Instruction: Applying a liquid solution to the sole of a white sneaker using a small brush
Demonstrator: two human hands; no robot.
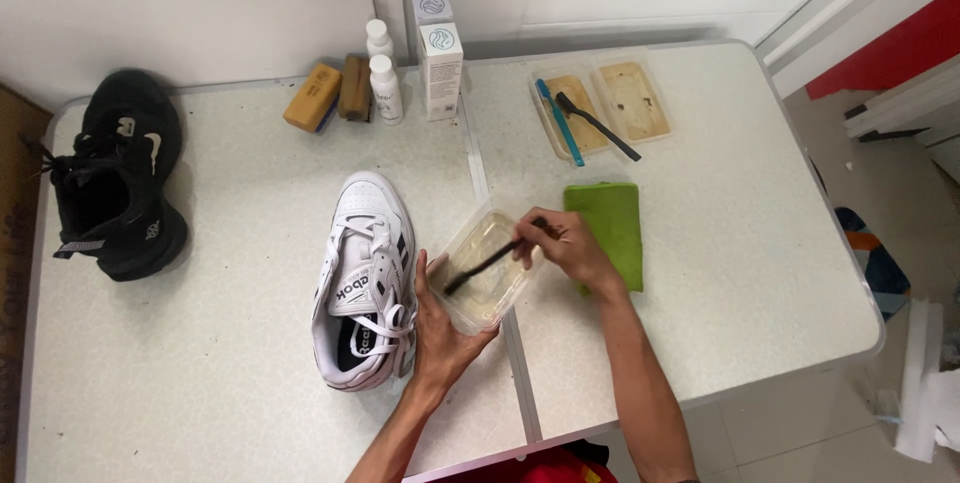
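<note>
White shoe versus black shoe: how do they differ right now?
The white shoe lies mid-table beside the left hand; the black shoe sits at the table's far left edge, away from both hands. White has white laces, black has black ones. Both point toe away, upright.

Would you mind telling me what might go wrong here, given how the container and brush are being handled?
The clear plastic container looks tilted in the left hand, so its liquid may spill onto the white sneaker beside it. The black brush in the right hand could flick drops onto the green cloth or table.
</note>
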